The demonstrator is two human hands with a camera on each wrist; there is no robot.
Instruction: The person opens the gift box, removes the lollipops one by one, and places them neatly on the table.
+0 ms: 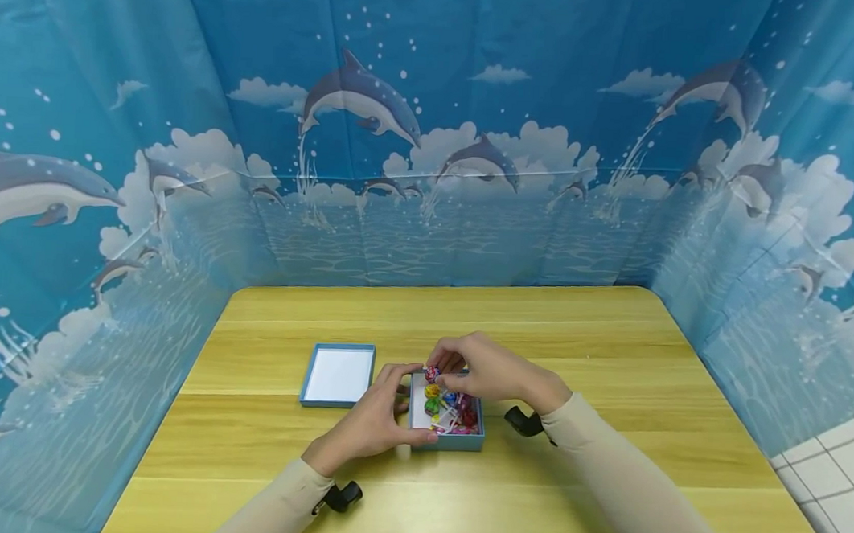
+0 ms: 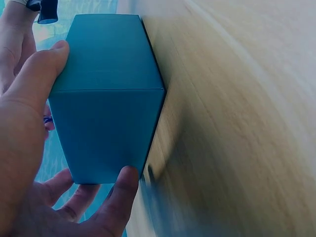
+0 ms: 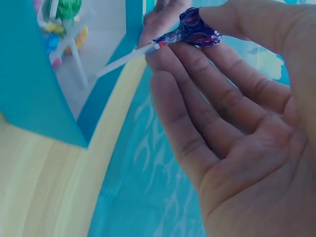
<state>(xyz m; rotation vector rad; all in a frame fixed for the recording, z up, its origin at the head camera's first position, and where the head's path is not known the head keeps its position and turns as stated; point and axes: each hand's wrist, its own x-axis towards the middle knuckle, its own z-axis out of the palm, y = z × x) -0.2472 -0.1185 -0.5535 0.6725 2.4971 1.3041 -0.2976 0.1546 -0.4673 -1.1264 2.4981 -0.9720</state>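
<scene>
The right hand [image 1: 496,370] pinches a round, red-purple wrapped lollipop [image 1: 432,374] — probably light, slick, best held by its head — near the far-left corner of the blue cardboard box [image 1: 455,443] the wide-spread left hand [image 1: 370,418] grips.

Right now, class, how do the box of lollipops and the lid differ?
The box has taller walls than the shallow lid. The box holds lollipops; the lid holds none. The left hand grips the box; no hand holds the lid. Both are blue outside and white inside.
</scene>
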